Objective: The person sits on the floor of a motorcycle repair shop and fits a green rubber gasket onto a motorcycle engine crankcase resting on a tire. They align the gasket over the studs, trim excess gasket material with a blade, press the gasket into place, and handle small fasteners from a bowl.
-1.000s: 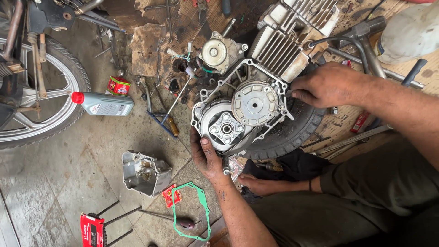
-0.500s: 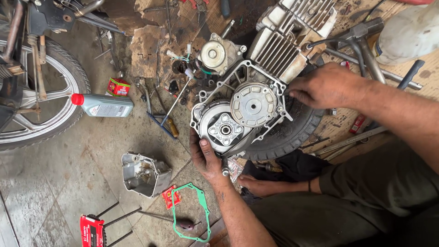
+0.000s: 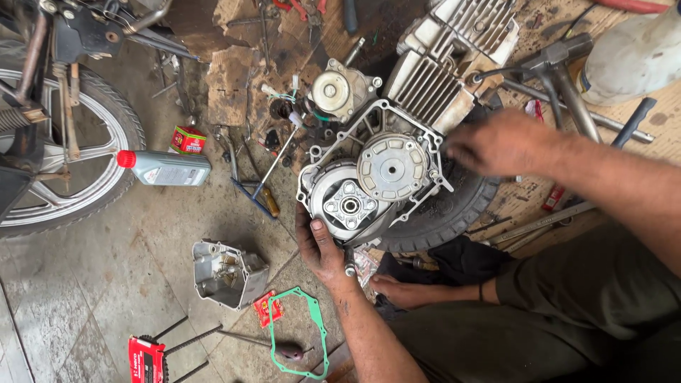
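Observation:
A bare motorcycle engine [image 3: 392,167] with its side cover off lies on a black tyre [image 3: 454,213]. A round clutch unit [image 3: 347,206] and a ribbed grey disc show inside the case. My left hand [image 3: 323,248] grips the lower rim of the case just under the clutch, thumb on top. My right hand [image 3: 496,145] is blurred at the engine's right edge, fingers pointing left at the case, with nothing seen in it.
On the concrete floor lie a grey oil bottle [image 3: 167,168], a small red can [image 3: 188,138], the removed engine cover [image 3: 227,273], a green gasket [image 3: 316,326], a red box [image 3: 145,358] and loose tools. A motorcycle wheel [image 3: 78,177] stands left. A white container [image 3: 631,57] sits top right.
My right hand has shifted slightly right off the engine's edge and is now blurred. My left hand stays on the lower rim.

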